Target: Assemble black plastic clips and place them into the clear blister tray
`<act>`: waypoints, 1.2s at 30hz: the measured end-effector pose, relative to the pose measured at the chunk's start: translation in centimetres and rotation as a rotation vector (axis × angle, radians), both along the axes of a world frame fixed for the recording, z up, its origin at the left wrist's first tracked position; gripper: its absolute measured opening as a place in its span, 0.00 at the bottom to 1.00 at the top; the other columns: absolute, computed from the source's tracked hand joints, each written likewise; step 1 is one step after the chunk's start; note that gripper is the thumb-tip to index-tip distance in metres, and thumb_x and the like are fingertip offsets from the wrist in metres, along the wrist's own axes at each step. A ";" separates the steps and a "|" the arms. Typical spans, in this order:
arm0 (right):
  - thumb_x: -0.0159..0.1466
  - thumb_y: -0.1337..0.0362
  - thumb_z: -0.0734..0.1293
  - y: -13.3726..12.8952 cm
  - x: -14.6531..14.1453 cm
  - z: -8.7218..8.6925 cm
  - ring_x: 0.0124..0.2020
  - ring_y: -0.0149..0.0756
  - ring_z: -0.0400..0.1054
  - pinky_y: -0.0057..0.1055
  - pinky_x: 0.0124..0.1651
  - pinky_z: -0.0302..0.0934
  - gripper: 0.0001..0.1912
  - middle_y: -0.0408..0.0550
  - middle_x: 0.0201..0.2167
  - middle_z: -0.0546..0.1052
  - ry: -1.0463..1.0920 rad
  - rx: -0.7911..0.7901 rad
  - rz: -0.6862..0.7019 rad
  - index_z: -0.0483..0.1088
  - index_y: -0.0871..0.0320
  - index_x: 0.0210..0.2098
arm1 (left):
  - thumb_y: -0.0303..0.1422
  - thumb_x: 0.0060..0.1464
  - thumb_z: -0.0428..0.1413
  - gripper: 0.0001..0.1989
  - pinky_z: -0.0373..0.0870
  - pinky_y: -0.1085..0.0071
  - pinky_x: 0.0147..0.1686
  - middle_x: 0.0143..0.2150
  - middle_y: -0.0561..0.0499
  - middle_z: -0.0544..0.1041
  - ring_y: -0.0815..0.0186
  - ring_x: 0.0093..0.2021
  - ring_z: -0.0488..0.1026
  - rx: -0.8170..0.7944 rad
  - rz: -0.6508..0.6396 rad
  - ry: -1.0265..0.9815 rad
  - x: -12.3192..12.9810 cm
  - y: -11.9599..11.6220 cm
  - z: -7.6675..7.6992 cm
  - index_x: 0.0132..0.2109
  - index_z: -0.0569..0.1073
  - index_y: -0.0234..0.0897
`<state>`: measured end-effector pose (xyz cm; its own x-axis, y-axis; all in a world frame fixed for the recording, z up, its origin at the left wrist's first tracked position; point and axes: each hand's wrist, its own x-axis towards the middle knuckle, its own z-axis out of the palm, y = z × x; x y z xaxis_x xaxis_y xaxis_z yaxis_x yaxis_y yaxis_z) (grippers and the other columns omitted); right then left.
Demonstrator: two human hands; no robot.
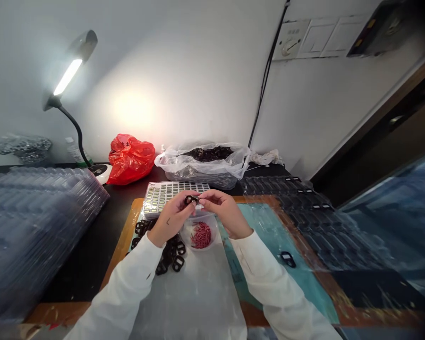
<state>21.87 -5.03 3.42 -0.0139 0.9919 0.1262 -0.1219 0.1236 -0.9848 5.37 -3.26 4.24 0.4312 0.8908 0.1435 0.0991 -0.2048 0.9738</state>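
Both forearms are angled inward from the lower corners of the view, covered by white sleeves. The wrists are bent, and the left hand and right hand are brought close together at the centre. The fingers of each hand are pinched forward and nearly meet, though the exact grip appears hard to make out.

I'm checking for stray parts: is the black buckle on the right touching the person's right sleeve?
Apart: the head view shows the black buckle lying on the teal mat, with a strip of mat visible between it and the right sleeve.
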 end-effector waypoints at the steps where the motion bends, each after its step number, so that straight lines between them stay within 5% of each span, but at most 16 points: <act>1: 0.52 0.54 0.75 0.0 -0.1 -0.1 0.36 0.34 0.70 0.31 0.40 0.67 0.16 0.46 0.34 0.76 0.028 -0.017 0.003 0.73 0.58 0.33 | 0.39 0.58 0.55 0.18 0.64 0.73 0.32 0.29 0.52 0.71 0.67 0.31 0.69 -0.016 -0.001 -0.032 0.1 -0.1 -0.2 0.52 0.71 0.35; 12: 0.54 0.55 0.74 -0.3 -0.4 -0.9 0.34 0.32 0.69 0.31 0.42 0.65 0.14 0.44 0.31 0.76 0.013 -0.011 -0.112 0.73 0.57 0.33 | 0.43 0.62 0.51 0.24 0.71 0.71 0.34 0.41 0.43 0.77 0.65 0.36 0.72 -0.302 -0.150 -0.282 -0.3 -1.1 -1.0 0.61 0.69 0.38; 23: 0.49 0.55 0.78 -1.2 -0.8 -0.5 0.26 0.26 0.66 0.26 0.34 0.66 0.19 0.40 0.27 0.73 0.381 -0.256 -0.002 0.71 0.58 0.33 | 0.39 0.63 0.53 0.22 0.70 0.74 0.36 0.44 0.44 0.76 0.68 0.38 0.72 -0.411 -0.190 -0.424 -0.5 -1.4 -1.9 0.61 0.69 0.41; 28: 0.53 0.54 0.76 -0.9 -0.3 -0.9 0.38 0.31 0.71 0.26 0.39 0.67 0.17 0.41 0.33 0.74 0.352 -0.067 -0.157 0.70 0.56 0.33 | 0.39 0.63 0.53 0.21 0.70 0.74 0.35 0.42 0.45 0.75 0.69 0.36 0.70 -0.394 -0.174 -0.497 -0.3 -1.3 -2.2 0.61 0.69 0.41; 36: 0.61 0.60 0.70 -1.7 -0.6 -0.9 0.31 0.30 0.70 0.28 0.38 0.66 0.07 0.43 0.30 0.74 -0.011 0.182 -0.104 0.72 0.57 0.35 | 0.40 0.63 0.52 0.19 0.70 0.74 0.33 0.40 0.47 0.72 0.69 0.36 0.68 -0.314 -0.159 -0.472 0.0 -1.2 -2.7 0.58 0.71 0.40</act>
<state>21.26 -6.74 2.54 0.0850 0.9489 0.3039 -0.0887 0.3110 -0.9463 5.40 -4.49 1.54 0.5169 0.8510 0.0921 -0.3681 0.1239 0.9215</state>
